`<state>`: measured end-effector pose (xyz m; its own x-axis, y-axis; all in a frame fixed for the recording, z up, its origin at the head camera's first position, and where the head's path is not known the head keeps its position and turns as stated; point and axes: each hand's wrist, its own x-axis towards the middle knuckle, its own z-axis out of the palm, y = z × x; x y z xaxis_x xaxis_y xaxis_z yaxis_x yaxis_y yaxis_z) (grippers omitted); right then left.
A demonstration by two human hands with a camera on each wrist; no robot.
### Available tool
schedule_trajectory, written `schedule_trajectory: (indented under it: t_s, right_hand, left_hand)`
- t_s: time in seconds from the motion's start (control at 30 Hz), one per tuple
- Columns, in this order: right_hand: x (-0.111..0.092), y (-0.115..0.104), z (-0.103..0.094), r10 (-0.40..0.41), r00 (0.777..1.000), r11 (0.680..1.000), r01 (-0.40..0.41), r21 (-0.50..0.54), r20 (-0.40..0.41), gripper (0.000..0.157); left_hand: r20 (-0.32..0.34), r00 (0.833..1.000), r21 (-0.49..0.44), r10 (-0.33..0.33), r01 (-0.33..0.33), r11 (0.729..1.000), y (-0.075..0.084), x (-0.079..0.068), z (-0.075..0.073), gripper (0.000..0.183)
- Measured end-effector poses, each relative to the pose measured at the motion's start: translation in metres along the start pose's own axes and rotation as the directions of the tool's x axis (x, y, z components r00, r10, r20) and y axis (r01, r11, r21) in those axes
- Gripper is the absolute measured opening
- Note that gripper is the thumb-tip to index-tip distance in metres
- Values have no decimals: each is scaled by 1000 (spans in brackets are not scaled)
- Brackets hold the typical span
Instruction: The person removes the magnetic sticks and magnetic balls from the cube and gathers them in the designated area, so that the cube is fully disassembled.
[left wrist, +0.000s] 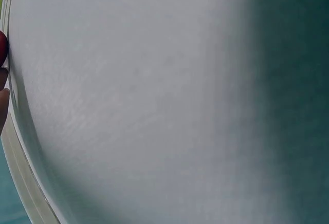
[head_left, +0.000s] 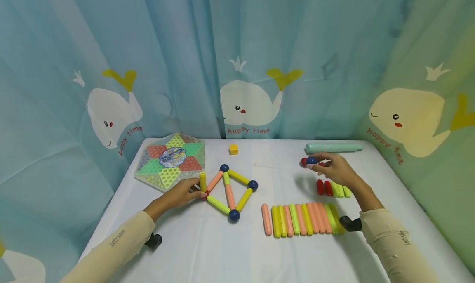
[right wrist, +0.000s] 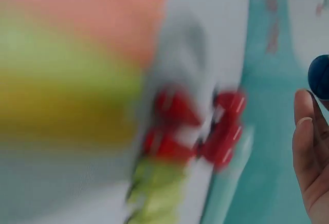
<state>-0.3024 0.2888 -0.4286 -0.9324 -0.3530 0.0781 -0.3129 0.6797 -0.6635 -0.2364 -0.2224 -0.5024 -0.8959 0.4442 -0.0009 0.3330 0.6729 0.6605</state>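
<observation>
My left hand point(head_left: 182, 193) pinches the red ball point(head_left: 205, 195) at the left corner of a flat frame of rods and balls. A yellow rod point(head_left: 203, 181) stands upright over that ball. The frame's other corners are blue balls point(head_left: 234, 215), joined by coloured rods point(head_left: 244, 199), with a two-part rod point(head_left: 229, 192) across its middle. My right hand point(head_left: 332, 167) is raised over the back right of the table, pinching a blue ball point(head_left: 311, 161) between its fingertips. In the right wrist view that blue ball point(right wrist: 320, 77) sits at the fingertips. Only fingertips point(left wrist: 3, 103) of my left hand show in its wrist view.
A row of orange, yellow and green rods point(head_left: 304, 219) lies at front right. Behind it are short red and green rods point(head_left: 328, 188), red balls point(head_left: 303, 162) and a pale green tube point(head_left: 334, 147). A star game board point(head_left: 193, 178) and a yellow cube point(head_left: 233, 149) stand farther back.
</observation>
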Motion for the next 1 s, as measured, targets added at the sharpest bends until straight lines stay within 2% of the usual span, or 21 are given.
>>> schedule_trajectory:
  t_s: [0.13, 0.27, 0.4, 0.63, 0.77, 0.87, 1.0]
  right_hand:
    - [4, 39, -23, 124, 992, 989, -124, -74, -14, 59]
    - [13, 63, -34, 217, 976, 971, -217, -103, -6, 67]
    - [22, 76, -36, 289, 957, 952, -285, -116, 20, 68]
    - [32, 90, -33, 428, 901, 900, -418, -124, 67, 64]
    - [37, 93, -30, 468, 879, 880, -456, -134, 86, 65]
    - [41, 94, -29, 466, 878, 882, -452, -135, 109, 68]
    - [41, 95, -29, 396, 914, 913, -381, -148, 90, 70]
  left_hand:
    - [6, 1000, 4, 2, -2, 1000, 1, -2, 0, 25]
    - [9, 1000, 15, 8, -8, 1000, 2, -3, 0, 26]
    - [22, 1000, 12, 4, -4, 1000, 5, -2, -1, 25]
    - [43, 998, 23, 46, -47, 999, 7, 2, 0, 24]
    - [50, 997, 23, 54, -55, 998, 7, 2, 1, 24]
    - [49, 998, 27, 49, -51, 998, 5, 2, 1, 24]
    - [48, 998, 33, 35, -36, 999, 4, 2, 1, 25]
